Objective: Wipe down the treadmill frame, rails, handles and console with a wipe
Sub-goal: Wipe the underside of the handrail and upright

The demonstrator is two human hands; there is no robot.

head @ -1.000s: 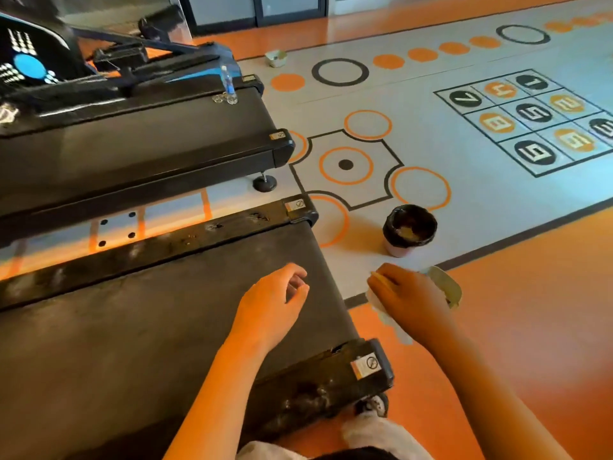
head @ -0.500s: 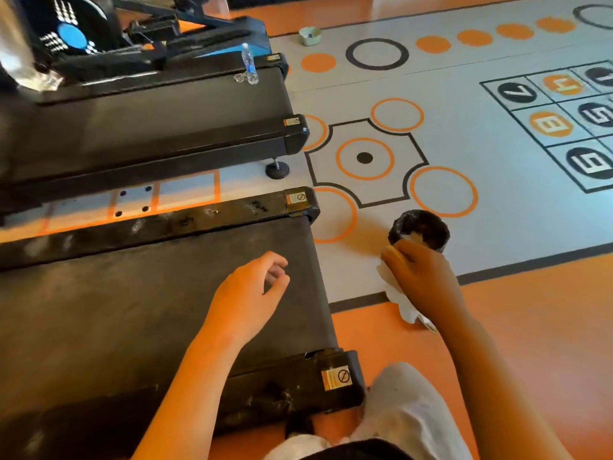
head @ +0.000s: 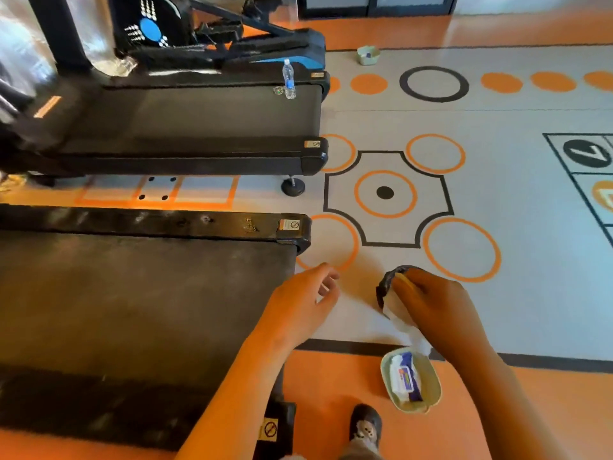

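Note:
The near treadmill's black belt [head: 132,307] fills the lower left, with its far side rail [head: 159,224] streaked by smudges. My right hand [head: 434,300] grips a crumpled white wipe [head: 403,327] and is over the mouth of a small black-lined bin [head: 386,287], hiding most of it. My left hand [head: 302,303] hovers with loosely curled fingers just past the belt's rear end and holds nothing. A pale green tray [head: 434,383] with a pack of wipes [head: 406,378] lies on the orange floor below my right hand.
A second treadmill [head: 199,127] stands farther back with a water bottle [head: 288,79] upright on its rear. An elliptical machine [head: 185,31] is behind it. Another small green tub [head: 368,55] sits on the floor beyond. My shoe [head: 365,423] is at the bottom.
My right hand carried the wipe forward from beside the treadmill's corner to the bin's mouth. My view shifted back and right, bringing the wipe tray into sight. My left hand stayed empty.

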